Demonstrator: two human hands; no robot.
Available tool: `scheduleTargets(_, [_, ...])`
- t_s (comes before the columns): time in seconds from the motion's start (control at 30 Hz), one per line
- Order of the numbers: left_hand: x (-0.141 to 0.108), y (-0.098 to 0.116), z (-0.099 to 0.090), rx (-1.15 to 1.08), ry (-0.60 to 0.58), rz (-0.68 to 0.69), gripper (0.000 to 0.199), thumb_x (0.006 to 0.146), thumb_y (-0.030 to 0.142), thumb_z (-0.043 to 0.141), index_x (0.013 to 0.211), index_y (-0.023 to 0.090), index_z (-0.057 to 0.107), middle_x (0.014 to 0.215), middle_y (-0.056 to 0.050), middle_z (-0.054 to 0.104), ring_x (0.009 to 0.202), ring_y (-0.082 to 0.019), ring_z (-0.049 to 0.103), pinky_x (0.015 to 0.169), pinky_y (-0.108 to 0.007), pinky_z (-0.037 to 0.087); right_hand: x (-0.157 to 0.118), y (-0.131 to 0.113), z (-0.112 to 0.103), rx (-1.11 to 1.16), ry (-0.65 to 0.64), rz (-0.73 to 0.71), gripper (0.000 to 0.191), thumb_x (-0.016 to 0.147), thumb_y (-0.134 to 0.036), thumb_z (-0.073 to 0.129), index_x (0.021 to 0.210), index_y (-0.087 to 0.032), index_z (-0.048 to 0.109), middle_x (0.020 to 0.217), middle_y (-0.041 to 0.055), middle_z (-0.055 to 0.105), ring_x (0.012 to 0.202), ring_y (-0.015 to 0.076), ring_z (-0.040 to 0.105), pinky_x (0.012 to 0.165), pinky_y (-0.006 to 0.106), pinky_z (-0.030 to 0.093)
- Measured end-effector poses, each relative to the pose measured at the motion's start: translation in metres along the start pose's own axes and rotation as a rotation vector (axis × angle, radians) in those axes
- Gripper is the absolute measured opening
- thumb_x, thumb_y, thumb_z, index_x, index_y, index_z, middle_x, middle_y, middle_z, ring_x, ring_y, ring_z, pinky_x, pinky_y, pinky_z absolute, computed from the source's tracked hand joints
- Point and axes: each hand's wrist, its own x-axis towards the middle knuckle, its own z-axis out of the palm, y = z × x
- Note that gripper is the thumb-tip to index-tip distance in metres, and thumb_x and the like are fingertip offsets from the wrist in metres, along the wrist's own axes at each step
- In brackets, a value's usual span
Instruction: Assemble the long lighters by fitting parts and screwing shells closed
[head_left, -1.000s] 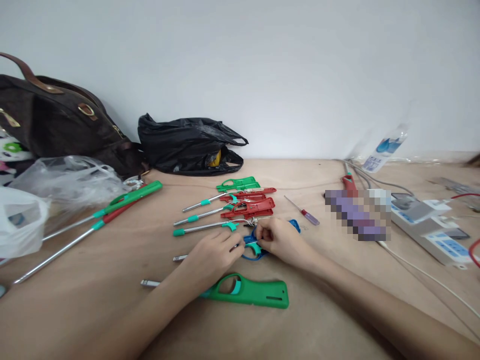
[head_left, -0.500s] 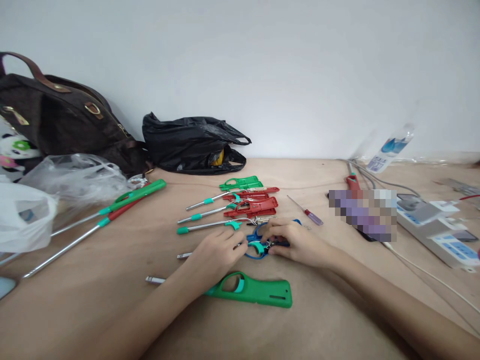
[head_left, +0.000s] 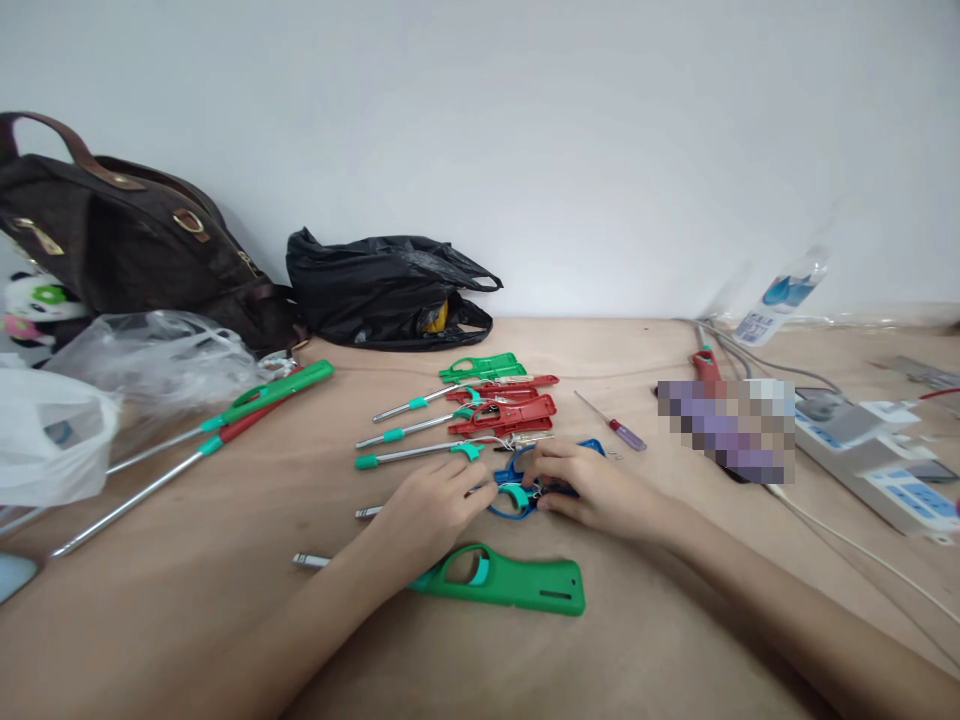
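An opened blue gas lighter with a teal trigger lies between my hands. My left hand is closed around its front part, and the metal tube tip sticks out to the left. My right hand bends its fingers over the handle, pinching at the inner parts; the exact piece is hidden under the fingers. Nearer to me lies a closed green lighter, partly behind my left forearm. Beyond my hands are opened red lighter shells, a green shell and metal tubes with teal fittings.
A small screwdriver rests to the right. Farther right are a power strip, cables and a tilted bottle. At left lie long-tubed lighters, plastic bags and a dark bag; a black bag sits behind.
Both hands stay almost in place on the blue lighter. My right fingers have shifted very slightly; the view has moved a little.
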Motion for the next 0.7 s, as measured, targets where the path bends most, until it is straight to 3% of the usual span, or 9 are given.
scheduleTargets(0.33, [0.0004,-0.0006,0.0005,-0.187,-0.069,-0.18,0.031,0.093,0.01,0.037,0.106,0.02,0.063,0.088,-0.004,0.057,0.078,-0.019,0.055,0.063,-0.026,0.041,0.0039,-0.0007,-0.0014,0.121,-0.053,0.01,0.028,0.082,-0.005,0.059,0.106,-0.02,0.06,0.107,0.0047,0.062,0.098,0.0183,0.057,0.085,0.032,0.047])
scheduleTargets(0.53, [0.0012,-0.0024,-0.0006,-0.309,-0.106,-0.278,0.028,0.095,0.018,0.04,0.109,0.023,0.064,0.093,-0.004,0.057,0.08,-0.019,0.056,0.066,-0.027,0.042,0.0074,-0.002,-0.0032,0.128,-0.113,0.024,0.033,0.081,-0.004,0.057,0.109,-0.02,0.059,0.106,0.0043,0.062,0.097,0.0182,0.057,0.084,0.031,0.045])
scheduleTargets(0.7, [0.0036,0.0003,-0.003,-0.405,-0.089,-0.324,0.025,0.092,0.014,0.043,0.103,0.021,0.064,0.091,-0.004,0.054,0.08,-0.019,0.054,0.066,-0.028,0.041,0.0091,-0.0021,-0.002,0.133,-0.117,0.065,0.032,0.079,-0.003,0.058,0.106,-0.02,0.061,0.102,0.004,0.065,0.091,0.0183,0.059,0.079,0.031,0.045])
